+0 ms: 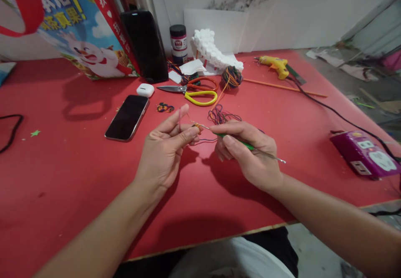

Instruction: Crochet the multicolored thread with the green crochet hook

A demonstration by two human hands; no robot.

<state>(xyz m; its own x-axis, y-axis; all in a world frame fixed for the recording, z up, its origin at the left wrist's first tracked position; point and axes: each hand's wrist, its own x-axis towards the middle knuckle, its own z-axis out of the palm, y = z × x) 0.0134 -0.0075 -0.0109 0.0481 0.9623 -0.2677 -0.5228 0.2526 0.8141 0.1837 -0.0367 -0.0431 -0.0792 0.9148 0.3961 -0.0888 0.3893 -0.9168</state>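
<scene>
My left hand (171, 140) pinches a small piece of crochet work (197, 128) in orange and dark yarn between thumb and fingers. A strand of yarn runs up over its raised index finger. In my right hand (250, 148) is a crochet hook (249, 146) with a green grip, held like a pen. The hook's left tip meets the crochet piece; its other metal end sticks out to the right. Behind the hands lies a loose tangle of multicoloured yarn (224, 115), which leads back to a yarn ball (232, 77).
Scissors (200, 97), a small crocheted piece (165, 108), a phone (128, 118) and a white earbud case (145, 90) lie beyond my hands on the red table (78, 186). A yellow glue gun (275, 65) and purple power block (365, 154) are at the right; a bag (90, 31) stands back left.
</scene>
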